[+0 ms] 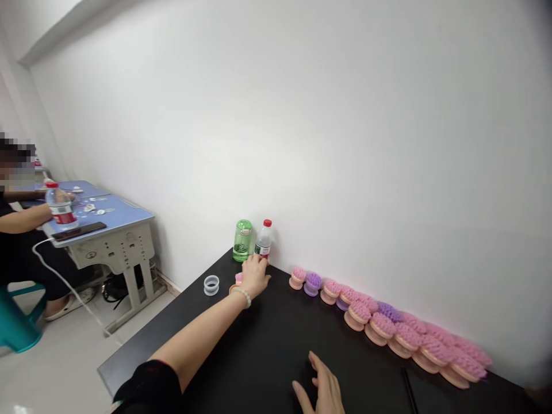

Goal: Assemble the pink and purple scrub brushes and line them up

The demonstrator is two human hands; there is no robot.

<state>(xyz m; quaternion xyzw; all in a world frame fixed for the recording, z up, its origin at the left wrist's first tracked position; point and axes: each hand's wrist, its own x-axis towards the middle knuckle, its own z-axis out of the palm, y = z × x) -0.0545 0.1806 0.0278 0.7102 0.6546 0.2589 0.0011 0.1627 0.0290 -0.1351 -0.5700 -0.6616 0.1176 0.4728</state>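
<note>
My left hand (255, 276) reaches far across the black table, back of the hand up, thumb apart from the fingers. Its fingertips are close to a clear bottle with a red cap (263, 240); no held thing shows. Partly hidden behind that wrist is a round piece with a pink bumpy top (239, 278) and an orange rim. Left of it lies a pale grey ring-shaped piece (211, 286). Near the front edge of the view, my right hand (324, 386) is open above the table, thumb and fingers spread.
A green bottle (242, 240) stands against the wall. Along the wall runs a row of round pieces with pink or purple bumpy tops (405, 339). A dark stick (409, 390) lies before them. At left, a person sits at a blue desk (125, 211).
</note>
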